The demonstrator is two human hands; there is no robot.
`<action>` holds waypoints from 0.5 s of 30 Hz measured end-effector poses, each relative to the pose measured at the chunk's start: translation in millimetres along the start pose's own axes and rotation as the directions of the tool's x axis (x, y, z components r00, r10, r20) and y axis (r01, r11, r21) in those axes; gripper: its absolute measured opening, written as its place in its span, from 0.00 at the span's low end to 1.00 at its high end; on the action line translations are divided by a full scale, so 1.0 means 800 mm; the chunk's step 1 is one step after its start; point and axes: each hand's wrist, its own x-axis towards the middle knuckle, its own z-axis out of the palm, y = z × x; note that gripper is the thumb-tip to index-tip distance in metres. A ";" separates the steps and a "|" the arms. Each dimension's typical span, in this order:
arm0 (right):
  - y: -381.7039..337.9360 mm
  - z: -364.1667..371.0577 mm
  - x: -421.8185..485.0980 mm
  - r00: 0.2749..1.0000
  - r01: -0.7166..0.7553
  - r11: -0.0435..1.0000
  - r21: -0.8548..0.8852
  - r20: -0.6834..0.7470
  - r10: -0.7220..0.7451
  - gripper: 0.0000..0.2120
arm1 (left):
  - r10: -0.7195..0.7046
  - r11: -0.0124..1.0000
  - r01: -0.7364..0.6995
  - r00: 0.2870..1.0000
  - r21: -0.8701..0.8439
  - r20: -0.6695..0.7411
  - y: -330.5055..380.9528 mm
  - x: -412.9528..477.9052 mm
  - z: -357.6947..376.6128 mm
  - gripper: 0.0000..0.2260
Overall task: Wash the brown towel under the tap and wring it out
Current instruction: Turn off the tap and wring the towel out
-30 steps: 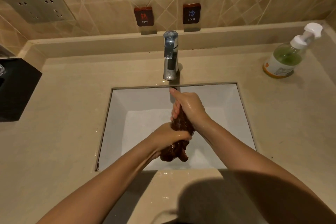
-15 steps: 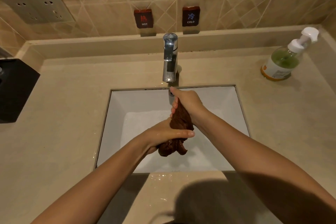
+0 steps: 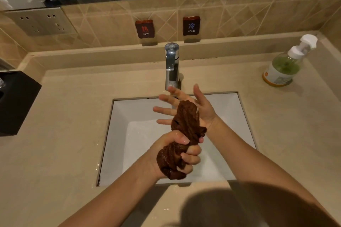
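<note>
Twisted towel held over the sink, one of your hands clenched, the other spread

Your left hand (image 3: 177,150) has a tight grip on the lower part of the brown towel (image 3: 184,134), fingers curled hard around the bunched cloth, whose end bulges out below your fist. Your right hand (image 3: 195,107) is wide open, fingers splayed toward the left, with the upper end of the towel lying against its palm and nothing clamped. The towel runs as a wrung, ropy twist between both hands, above the white sink (image 3: 227,108) and just in front of the chrome tap (image 3: 172,64). Whether water is running you cannot tell. On the beige table (image 3: 64,116), a green soap bottle (image 3: 285,64) stands at the far right, well apart, and a black box (image 3: 16,101) sits at the left edge
</note>
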 end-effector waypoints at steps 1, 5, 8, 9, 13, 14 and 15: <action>0.007 0.007 0.004 0.992 0.068 0.993 0.094 0.096 -0.077 0.25 | -0.010 1.000 0.010 0.999 0.005 0.047 -0.002 0.004 0.005 0.11; -0.003 0.030 0.002 0.941 0.176 0.942 0.287 0.232 -0.246 0.22 | -0.032 0.991 0.019 0.995 0.129 0.096 -0.001 0.012 0.015 0.13; -0.014 0.045 -0.015 0.995 0.083 0.986 0.143 0.049 -0.091 0.23 | -0.002 0.945 0.041 0.993 0.325 -0.119 0.003 0.002 0.025 0.16; -0.018 0.052 -0.023 0.995 0.049 0.998 0.048 -0.090 -0.044 0.24 | 0.040 0.924 0.037 0.980 0.380 -0.194 0.002 -0.001 0.028 0.16; -0.024 0.070 -0.036 0.861 -0.024 0.973 -0.229 -0.499 -0.096 0.26 | 0.117 0.880 0.062 0.932 0.470 -0.343 -0.001 -0.002 0.038 0.16; -0.023 0.071 -0.036 0.845 -0.034 0.961 -0.275 -0.522 -0.120 0.26 | 0.120 0.883 0.074 0.919 0.463 -0.377 -0.002 -0.001 0.037 0.15; -0.022 0.071 -0.034 0.834 -0.045 0.945 -0.324 -0.534 -0.143 0.26 | 0.115 0.893 0.084 0.907 0.443 -0.404 -0.003 0.001 0.037 0.15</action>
